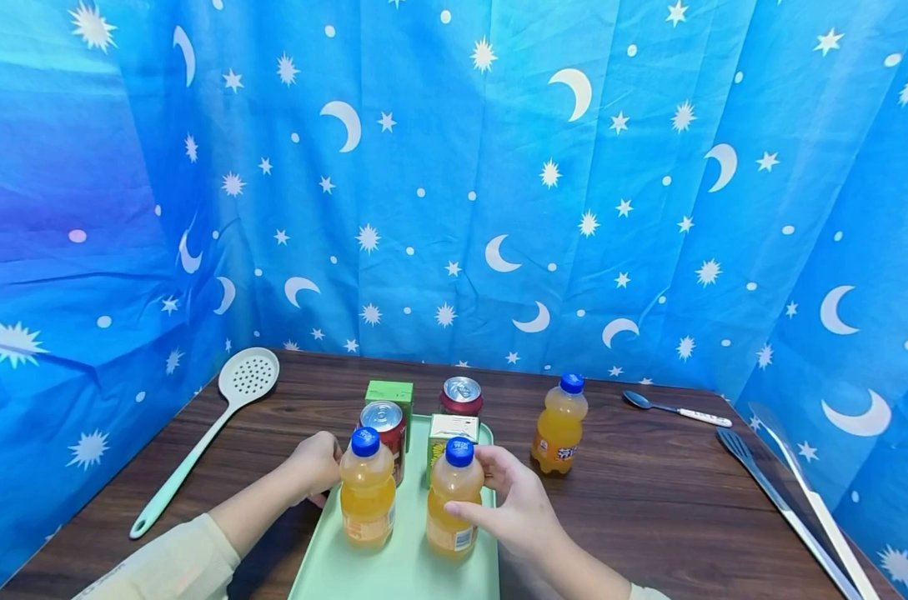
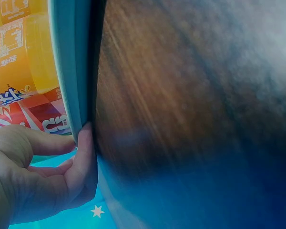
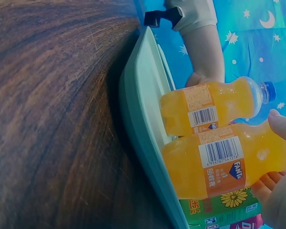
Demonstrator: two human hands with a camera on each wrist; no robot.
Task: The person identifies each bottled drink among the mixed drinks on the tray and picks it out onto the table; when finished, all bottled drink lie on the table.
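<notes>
Head view lets me see the left hand (image 1: 314, 467) at the pale green tray (image 1: 401, 575); from the left wrist it's plain that thumb and finger pinch the tray's left rim. Across from it, the right hand (image 1: 524, 504) has thumb and fingers clasped round the right orange bottle (image 1: 448, 487), which stands upright on the tray. Beside it stands the left orange bottle (image 1: 367, 496), a red can (image 1: 383, 417) and a green carton (image 1: 389, 395) behind. A flower-printed carton (image 1: 454, 427) and second can (image 1: 461, 395) sit behind the clasped bottle. Right of the tray, a third bottle (image 1: 560, 433) stands on the dark table (image 1: 649, 517).
</notes>
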